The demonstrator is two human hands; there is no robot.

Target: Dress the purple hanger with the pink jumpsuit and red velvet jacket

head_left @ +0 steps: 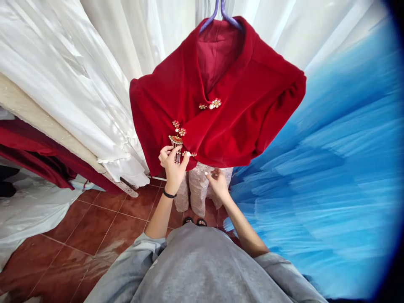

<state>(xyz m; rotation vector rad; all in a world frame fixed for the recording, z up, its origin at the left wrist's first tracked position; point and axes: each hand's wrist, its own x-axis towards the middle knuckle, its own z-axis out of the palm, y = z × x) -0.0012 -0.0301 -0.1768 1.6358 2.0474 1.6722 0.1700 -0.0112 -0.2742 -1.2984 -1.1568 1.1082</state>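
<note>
A red velvet jacket (227,130) hangs in front of me on a purple hanger (233,21), its front panels overlapping. Beaded floral clasps (215,103) fasten it at the neckline, with more along the slanted edge. My left hand (173,168), a black band on its wrist, is closed at a gold and red fan-shaped pendant (176,139) with a tassel. Its thumb lies by the lowest beaded clasp (188,154). Just under the hem is my right hand (218,182), thumb apart from its bent fingers, with nothing visible between them.
White gowns (94,63) hang on the left and behind the jacket. Blue tulle (315,176) fills the right side. Below the hem stand plastic-wrapped bundles (198,193) on the red tiled floor (94,227), close to my sandalled feet.
</note>
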